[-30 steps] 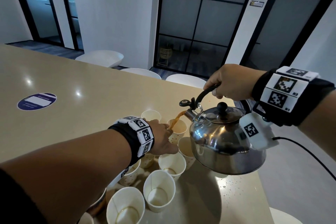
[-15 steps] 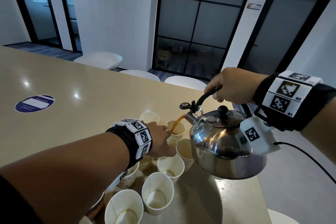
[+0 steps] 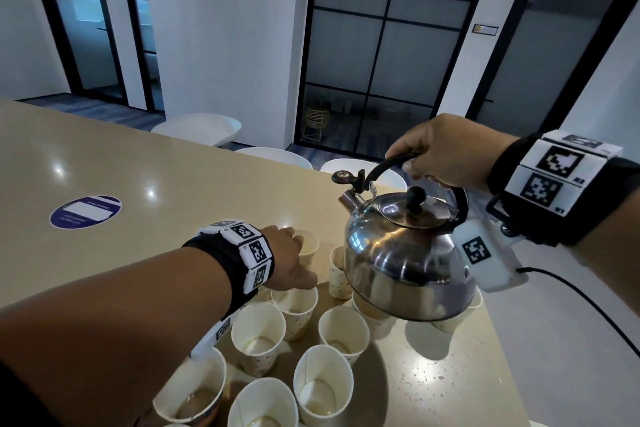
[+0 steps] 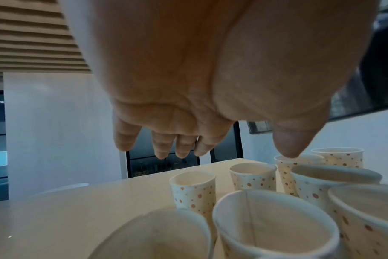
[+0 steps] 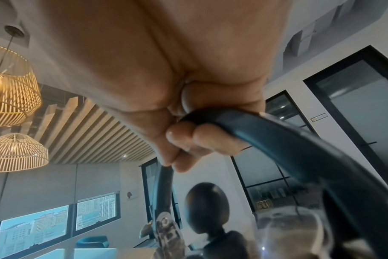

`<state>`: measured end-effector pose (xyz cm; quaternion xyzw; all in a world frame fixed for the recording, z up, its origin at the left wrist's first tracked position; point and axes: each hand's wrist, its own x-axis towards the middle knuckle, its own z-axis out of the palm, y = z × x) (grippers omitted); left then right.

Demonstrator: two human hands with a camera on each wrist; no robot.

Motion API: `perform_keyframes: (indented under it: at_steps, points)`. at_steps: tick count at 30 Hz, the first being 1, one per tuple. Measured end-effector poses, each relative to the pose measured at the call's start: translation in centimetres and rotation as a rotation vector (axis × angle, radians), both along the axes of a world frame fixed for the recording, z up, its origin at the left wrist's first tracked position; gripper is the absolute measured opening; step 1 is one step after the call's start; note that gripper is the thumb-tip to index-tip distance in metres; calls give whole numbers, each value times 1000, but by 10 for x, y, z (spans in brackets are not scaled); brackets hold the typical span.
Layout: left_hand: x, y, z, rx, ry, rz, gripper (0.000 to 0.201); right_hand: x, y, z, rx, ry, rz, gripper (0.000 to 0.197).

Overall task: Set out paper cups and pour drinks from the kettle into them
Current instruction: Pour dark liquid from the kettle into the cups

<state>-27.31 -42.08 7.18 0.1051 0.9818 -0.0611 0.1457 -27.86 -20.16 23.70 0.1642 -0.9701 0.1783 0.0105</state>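
My right hand grips the black handle of the steel kettle and holds it about level above the right side of the cups, with nothing running from the spout. In the right wrist view the fingers curl round the handle above the lid knob. Several dotted paper cups stand clustered near the table corner, some with a little drink inside. My left hand hovers by the far cup. Its fingers hang relaxed and hold nothing, the thumb tip close to one rim.
The beige table stretches away to the left, with a round blue sticker on it. Its right edge runs close beside the cups. White chairs stand along the far side. A black cable hangs from my right wrist.
The kettle has tipped back to level and the brown stream into the cup has stopped. My left hand has come off that cup and shifted left towards the far cup.
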Motion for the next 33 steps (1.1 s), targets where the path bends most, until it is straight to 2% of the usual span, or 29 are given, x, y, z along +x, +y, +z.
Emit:
perform_keyframes:
  at_steps: [5, 12, 15, 19, 33]
  points:
    - [-5, -12, -9, -6, -20, 13, 94, -8, -25, -5, 56, 2, 32, 23]
    - [-8, -21, -23, 3, -31, -22, 86, -21, -53, -13, 149, -47, 35, 28]
    - [-8, -23, -29, -3, 13, -47, 82, -23, -60, -16, 183, -60, 34, 27]
    - [-9, -24, -30, -36, 29, -73, 80, -26, -67, -16, 209, -79, 30, 27]
    - [-14, -28, -35, 19, 23, -61, 84, -23, -65, -17, 246, -91, 18, 30]
